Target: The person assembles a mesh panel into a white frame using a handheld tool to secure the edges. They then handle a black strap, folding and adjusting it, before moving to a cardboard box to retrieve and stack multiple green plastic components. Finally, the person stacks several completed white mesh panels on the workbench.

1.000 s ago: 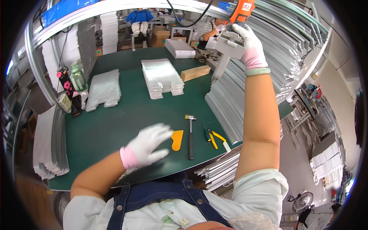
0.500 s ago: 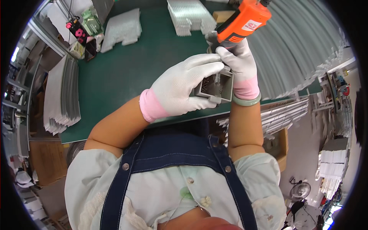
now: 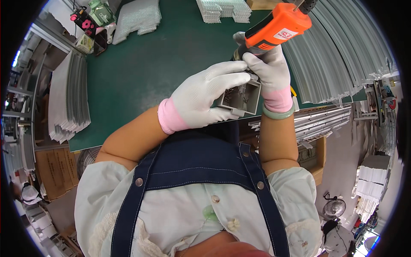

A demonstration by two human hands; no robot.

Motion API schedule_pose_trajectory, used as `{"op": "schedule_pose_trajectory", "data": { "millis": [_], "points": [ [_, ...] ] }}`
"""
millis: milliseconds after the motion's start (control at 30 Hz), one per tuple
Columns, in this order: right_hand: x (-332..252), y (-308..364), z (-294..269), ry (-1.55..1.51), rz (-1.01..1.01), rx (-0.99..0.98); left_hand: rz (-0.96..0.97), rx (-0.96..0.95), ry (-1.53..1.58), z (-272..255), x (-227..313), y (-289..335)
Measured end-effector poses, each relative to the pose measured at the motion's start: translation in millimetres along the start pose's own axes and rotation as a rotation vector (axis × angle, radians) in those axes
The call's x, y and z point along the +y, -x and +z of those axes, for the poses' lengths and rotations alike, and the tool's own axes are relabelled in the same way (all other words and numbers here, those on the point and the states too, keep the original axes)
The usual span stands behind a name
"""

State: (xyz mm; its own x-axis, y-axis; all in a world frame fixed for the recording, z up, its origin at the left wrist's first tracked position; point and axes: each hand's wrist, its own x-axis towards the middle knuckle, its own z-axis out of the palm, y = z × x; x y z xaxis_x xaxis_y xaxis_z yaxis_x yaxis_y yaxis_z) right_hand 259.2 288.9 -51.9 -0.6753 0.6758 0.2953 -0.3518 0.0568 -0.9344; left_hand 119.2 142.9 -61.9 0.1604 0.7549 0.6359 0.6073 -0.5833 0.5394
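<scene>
My left hand (image 3: 200, 95), in a white glove with a pink cuff, is wrapped around a small grey open-topped box (image 3: 255, 99). Its thumb lies along the near edge and its fingers along the far side. Small dark screws (image 3: 228, 95) lie inside the box. My right hand (image 3: 272, 72), gloved alike, grips an orange and black electric screwdriver (image 3: 277, 31) just beyond the box. The tool's lower end is largely hidden behind my fingers. Both hands are close together above the green table (image 3: 128, 85).
Long grey panels (image 3: 334, 55) are stacked on the right. Another stack of flat pieces (image 3: 68, 98) stands at the left edge. Bubble-wrap pieces (image 3: 139, 19) and a notched stack (image 3: 224, 10) lie at the far side. A phone (image 3: 100, 42) and a green jar (image 3: 102, 13) sit far left.
The view has shifted, so the far stacks sit higher in the picture. The screwdriver and my right hand appear slightly further right. Both grips look the same.
</scene>
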Motion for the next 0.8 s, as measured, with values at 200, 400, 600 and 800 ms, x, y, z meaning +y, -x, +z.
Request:
{"op": "schedule_pose_trajectory", "data": {
  "millis": [200,400,600,800],
  "points": [
    [-7,11,13,-0.164,0.035,-0.063,-0.068,-0.050,0.011,-10,26,5],
    [27,-10,7,-0.099,0.034,-0.095,-0.112,-0.031,-0.090,-8,3,8],
    [33,11,-3,-0.060,-0.059,-0.002,-0.008,-0.036,-0.189,-5,0,1],
    [69,140,-134,0.591,0.142,0.643,-0.112,0.003,-0.323,-18,-43,4]
  ]
}}
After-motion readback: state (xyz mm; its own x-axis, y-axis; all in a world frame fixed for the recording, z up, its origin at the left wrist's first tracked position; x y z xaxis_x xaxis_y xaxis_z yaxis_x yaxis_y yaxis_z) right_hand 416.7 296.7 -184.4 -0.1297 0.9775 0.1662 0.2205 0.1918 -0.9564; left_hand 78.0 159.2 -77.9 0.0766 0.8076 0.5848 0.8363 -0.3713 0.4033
